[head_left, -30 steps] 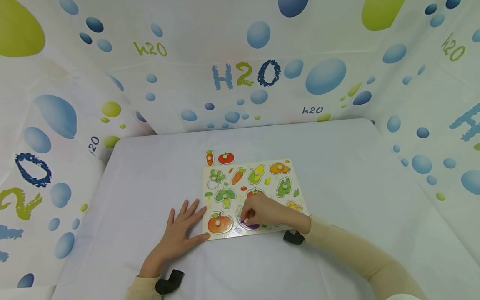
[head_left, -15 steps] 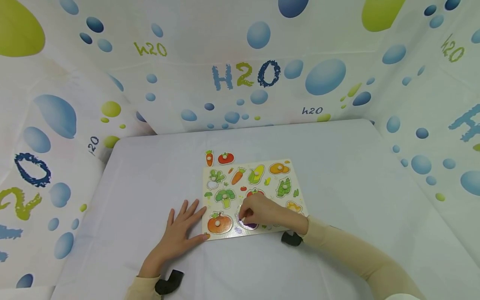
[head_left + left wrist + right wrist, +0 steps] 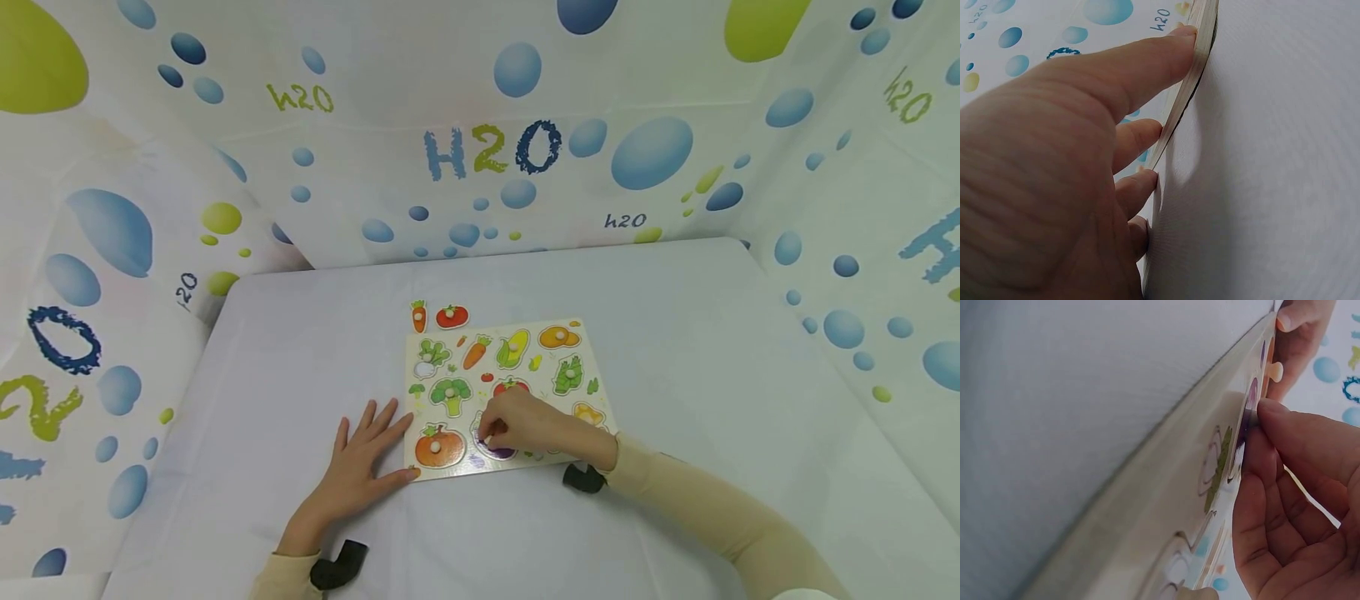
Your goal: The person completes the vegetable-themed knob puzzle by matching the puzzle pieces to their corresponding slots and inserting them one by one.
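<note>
A wooden knob puzzle board (image 3: 450,474) with vegetable pictures lies on the white-covered table. My right hand (image 3: 517,418) is over its lower middle, thumb and index finger pinching the knob of the purple eggplant piece (image 3: 501,453). In the right wrist view, the fingertips (image 3: 1271,407) meet right at the purple piece (image 3: 1249,415), and its knob is mostly hidden between them. My left hand (image 3: 363,467) is spread flat at the board's left side. The left wrist view shows its thumb (image 3: 1147,65) and fingertips against the board's edge (image 3: 1200,59).
Beyond the board's top left corner lie a loose carrot piece (image 3: 419,318) and tomato piece (image 3: 452,317). A pumpkin piece (image 3: 450,452), broccoli piece (image 3: 453,403) and corn piece (image 3: 517,340) sit in the board. A printed curtain (image 3: 360,100) stands behind the table.
My right hand has shifted very slightly left over the eggplant, then stayed nearly still. The left hand and the loose pieces have not moved.
</note>
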The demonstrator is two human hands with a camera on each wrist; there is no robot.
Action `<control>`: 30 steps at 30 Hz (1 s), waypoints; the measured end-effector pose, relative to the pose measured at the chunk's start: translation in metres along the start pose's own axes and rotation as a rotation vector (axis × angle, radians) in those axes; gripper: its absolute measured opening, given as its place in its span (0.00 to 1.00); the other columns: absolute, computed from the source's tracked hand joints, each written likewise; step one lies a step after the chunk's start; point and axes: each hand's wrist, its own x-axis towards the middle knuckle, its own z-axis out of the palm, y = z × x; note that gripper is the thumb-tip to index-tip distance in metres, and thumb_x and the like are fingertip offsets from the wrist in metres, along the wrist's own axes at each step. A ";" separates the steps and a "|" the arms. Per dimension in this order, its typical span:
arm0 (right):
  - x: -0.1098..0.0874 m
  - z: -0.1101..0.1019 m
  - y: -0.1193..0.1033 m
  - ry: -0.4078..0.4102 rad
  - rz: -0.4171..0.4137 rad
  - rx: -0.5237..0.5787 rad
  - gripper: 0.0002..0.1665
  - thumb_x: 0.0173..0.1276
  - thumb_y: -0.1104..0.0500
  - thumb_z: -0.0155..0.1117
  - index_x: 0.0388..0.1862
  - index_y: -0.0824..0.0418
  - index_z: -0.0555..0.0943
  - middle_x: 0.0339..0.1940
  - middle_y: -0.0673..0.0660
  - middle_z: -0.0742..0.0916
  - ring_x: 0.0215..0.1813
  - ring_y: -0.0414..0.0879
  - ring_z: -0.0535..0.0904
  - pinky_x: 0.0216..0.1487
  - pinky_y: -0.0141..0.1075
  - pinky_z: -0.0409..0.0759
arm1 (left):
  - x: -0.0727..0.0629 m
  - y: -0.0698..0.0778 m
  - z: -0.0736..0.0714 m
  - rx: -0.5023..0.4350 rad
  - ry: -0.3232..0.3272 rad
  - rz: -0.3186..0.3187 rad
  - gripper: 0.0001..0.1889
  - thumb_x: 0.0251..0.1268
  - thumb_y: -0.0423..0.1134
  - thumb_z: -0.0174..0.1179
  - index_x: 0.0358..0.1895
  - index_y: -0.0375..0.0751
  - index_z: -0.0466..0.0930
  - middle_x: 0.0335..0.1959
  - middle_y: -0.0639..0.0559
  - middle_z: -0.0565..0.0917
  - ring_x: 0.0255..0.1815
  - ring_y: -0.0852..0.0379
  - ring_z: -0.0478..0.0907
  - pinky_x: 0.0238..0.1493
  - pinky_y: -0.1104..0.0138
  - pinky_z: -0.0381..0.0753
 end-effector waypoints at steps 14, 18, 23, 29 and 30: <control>0.000 0.002 0.000 -0.010 0.036 -0.008 0.08 0.62 0.63 0.70 0.41 0.58 0.89 0.34 0.48 0.88 0.30 0.32 0.74 0.33 0.23 0.76 | 0.000 0.001 0.000 0.005 0.009 0.007 0.41 0.53 0.55 0.69 0.72 0.49 0.67 0.77 0.42 0.59 0.79 0.33 0.44 0.72 0.34 0.32; -0.002 0.001 0.000 -0.022 0.046 -0.014 0.08 0.62 0.62 0.71 0.41 0.57 0.89 0.33 0.46 0.87 0.31 0.33 0.74 0.35 0.23 0.76 | 0.000 0.001 0.001 0.003 0.008 0.004 0.41 0.53 0.55 0.69 0.72 0.49 0.67 0.77 0.42 0.59 0.79 0.33 0.44 0.72 0.35 0.32; -0.009 -0.007 0.002 -0.036 0.035 -0.012 0.10 0.61 0.61 0.72 0.42 0.58 0.88 0.34 0.45 0.86 0.33 0.33 0.75 0.38 0.25 0.76 | 0.000 0.000 0.003 -0.002 -0.001 -0.003 0.41 0.53 0.55 0.69 0.72 0.49 0.67 0.78 0.43 0.59 0.80 0.34 0.43 0.72 0.35 0.31; -0.026 -0.025 0.010 0.018 0.028 -0.006 0.11 0.59 0.63 0.73 0.42 0.60 0.87 0.36 0.50 0.86 0.34 0.34 0.77 0.40 0.26 0.79 | 0.001 0.000 0.002 0.011 0.002 0.000 0.41 0.53 0.55 0.69 0.72 0.49 0.67 0.78 0.43 0.59 0.80 0.34 0.43 0.72 0.35 0.32; -0.030 -0.028 0.011 0.029 0.029 -0.008 0.12 0.59 0.63 0.73 0.43 0.60 0.87 0.36 0.50 0.86 0.35 0.34 0.78 0.40 0.27 0.79 | 0.001 0.000 0.002 0.011 0.003 0.000 0.41 0.53 0.55 0.69 0.72 0.49 0.67 0.77 0.43 0.59 0.79 0.34 0.43 0.72 0.35 0.32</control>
